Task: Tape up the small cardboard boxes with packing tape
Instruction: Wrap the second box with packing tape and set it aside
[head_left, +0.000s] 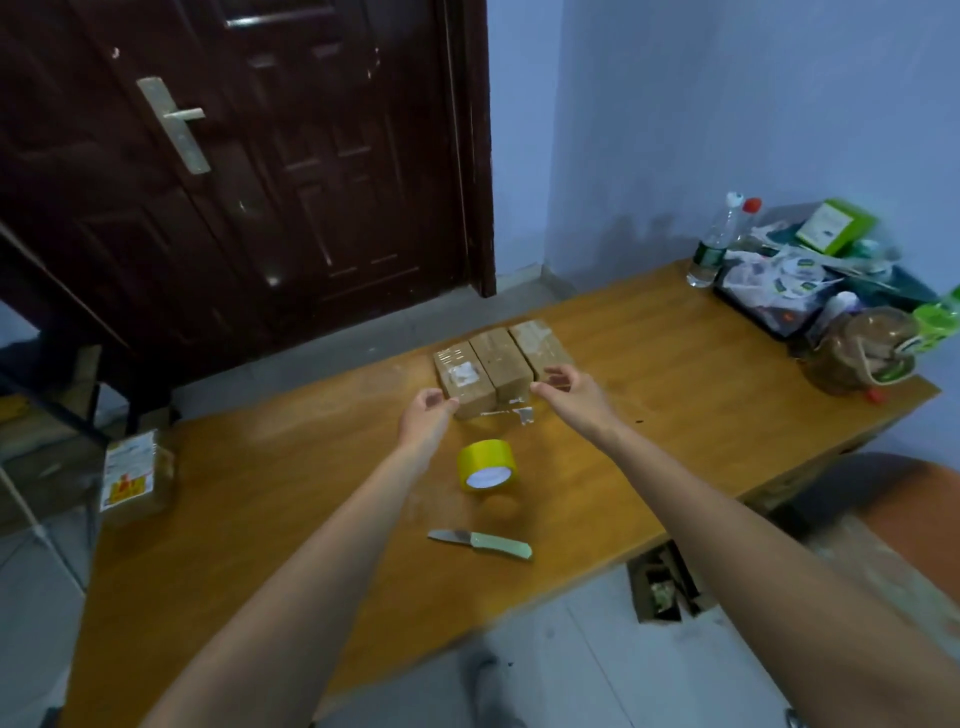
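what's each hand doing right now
left hand: open, fingers loosely curled beside the left box, holding nothing
right hand: open, over the right box

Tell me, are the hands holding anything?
Probably nothing yet. The left hand touches the near corner of the left box, the right hand reaches the right box. The tape and knife lie untouched.

**Count of things on the counter**

Three small cardboard boxes (501, 364) side by side at frame centre. One yellow tape roll (485, 464) below them. One knife (480, 543) lower still. Two clear bottles (719, 241) at upper right. One labelled package (136, 475) at left.
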